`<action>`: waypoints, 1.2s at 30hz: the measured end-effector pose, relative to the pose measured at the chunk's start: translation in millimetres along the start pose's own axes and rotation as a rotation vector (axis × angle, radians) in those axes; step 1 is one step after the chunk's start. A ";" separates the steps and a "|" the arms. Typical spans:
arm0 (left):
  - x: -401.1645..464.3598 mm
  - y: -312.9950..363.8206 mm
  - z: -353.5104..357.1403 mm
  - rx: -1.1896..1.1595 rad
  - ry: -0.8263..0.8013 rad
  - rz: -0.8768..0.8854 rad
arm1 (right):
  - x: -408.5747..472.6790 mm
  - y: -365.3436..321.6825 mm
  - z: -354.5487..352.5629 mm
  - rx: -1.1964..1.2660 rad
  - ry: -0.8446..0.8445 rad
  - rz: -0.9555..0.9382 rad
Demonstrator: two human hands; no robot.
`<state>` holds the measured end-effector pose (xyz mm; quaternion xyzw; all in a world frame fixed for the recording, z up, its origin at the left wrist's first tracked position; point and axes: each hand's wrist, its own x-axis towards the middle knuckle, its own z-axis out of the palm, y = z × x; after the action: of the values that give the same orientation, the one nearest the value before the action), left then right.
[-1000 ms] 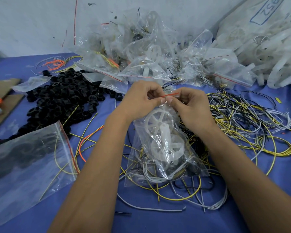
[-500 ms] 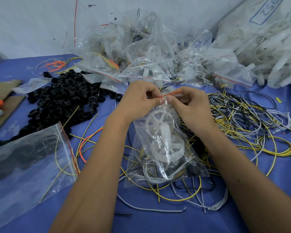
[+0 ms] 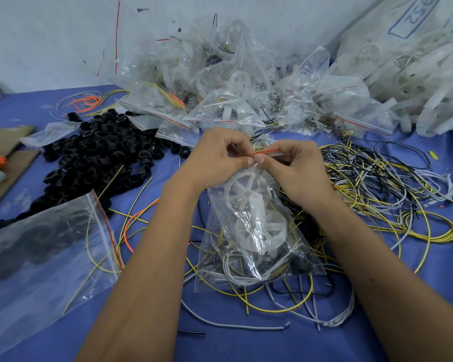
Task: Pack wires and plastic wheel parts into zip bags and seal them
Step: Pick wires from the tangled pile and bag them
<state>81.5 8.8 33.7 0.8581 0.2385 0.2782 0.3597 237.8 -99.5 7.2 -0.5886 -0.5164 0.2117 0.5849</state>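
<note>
both hands pinch the red zip strip (image 3: 266,152) of the zip bag (image 3: 256,231), the left hand (image 3: 217,158) at 9 o'clock of the strip and the right hand (image 3: 290,165) at 3, thumbs meeting mid-strip, likely to press the seal shut. the bag hangs toward 6 with white plastic wheels (image 3: 249,192) and coiled wires inside. loose wires (image 3: 377,194) crowd the bench (image 3: 246,346) at 3, black rings (image 3: 97,158) at 10, filled bags (image 3: 220,100) at 12.
</note>
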 end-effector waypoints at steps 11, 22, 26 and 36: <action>-1.8 -6.0 -0.8 -0.006 0.094 -0.064 | 0.5 -0.3 -0.5 -0.054 0.075 -0.011; -1.6 0.3 -3.3 0.036 0.022 -0.082 | -1.3 -3.6 -0.4 -0.171 -0.015 -0.078; -3.9 -5.4 -6.6 0.024 0.039 -0.112 | -0.1 -0.4 -0.8 -0.190 0.032 -0.086; -1.5 -0.9 -2.8 0.058 -0.007 -0.075 | 0.6 -0.3 -0.3 -0.417 0.007 -0.244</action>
<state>78.5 9.8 34.3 0.8596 0.2771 0.2545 0.3457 238.2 -99.2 7.8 -0.6306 -0.6140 0.0262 0.4740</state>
